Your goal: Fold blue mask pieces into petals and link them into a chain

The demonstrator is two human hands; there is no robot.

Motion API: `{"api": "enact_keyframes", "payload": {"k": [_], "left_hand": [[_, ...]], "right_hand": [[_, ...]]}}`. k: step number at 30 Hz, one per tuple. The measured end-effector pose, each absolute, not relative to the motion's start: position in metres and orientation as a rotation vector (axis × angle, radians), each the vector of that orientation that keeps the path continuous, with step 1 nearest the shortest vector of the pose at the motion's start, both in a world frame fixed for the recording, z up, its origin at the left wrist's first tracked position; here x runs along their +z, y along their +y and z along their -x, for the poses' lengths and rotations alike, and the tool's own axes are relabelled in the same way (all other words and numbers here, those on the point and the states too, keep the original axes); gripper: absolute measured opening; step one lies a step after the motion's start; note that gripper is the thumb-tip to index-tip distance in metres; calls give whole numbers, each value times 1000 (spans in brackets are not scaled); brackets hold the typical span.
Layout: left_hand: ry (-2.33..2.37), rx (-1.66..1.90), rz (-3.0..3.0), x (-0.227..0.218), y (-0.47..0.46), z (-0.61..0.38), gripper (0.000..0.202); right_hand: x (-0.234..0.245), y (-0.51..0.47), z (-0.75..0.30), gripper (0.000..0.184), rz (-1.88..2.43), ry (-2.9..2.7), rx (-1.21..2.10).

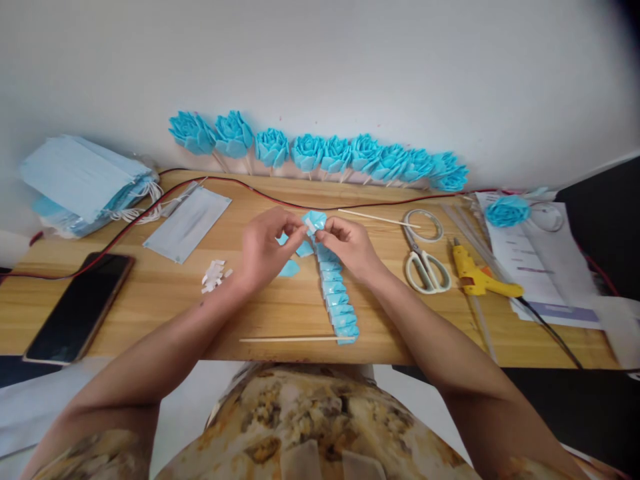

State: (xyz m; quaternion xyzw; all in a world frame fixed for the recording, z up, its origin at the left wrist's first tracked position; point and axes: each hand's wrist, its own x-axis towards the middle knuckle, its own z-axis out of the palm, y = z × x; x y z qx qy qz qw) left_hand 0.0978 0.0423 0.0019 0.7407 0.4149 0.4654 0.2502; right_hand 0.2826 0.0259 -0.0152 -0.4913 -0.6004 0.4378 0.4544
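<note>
Wooden table (pixel 280 313) bears phone (pixel 80 307), mask (pixel 187 223), scissors (pixel 425 257), glue gun (pixel 475 275), stick (pixel 290 339), folded blue strip (pixel 337 300)

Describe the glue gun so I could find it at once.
Start at the long wooden table and look to its right end. Just right of the white-handled scissors lies the glue gun. It is the only bright yellow thing there.
</note>
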Motion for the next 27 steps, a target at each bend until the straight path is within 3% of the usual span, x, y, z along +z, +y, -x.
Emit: {"api": "enact_keyframes", "payload": {"k": [10, 27], "left_hand": [[1123, 1202, -2479, -11, 43, -98, 13], [1191, 1069, -2442, -10, 40, -100, 17]], "right_hand": [[-10, 22, -280, 22, 1271, -1643, 858], [-9, 21, -279, 21, 1303, -1718, 757]]}}
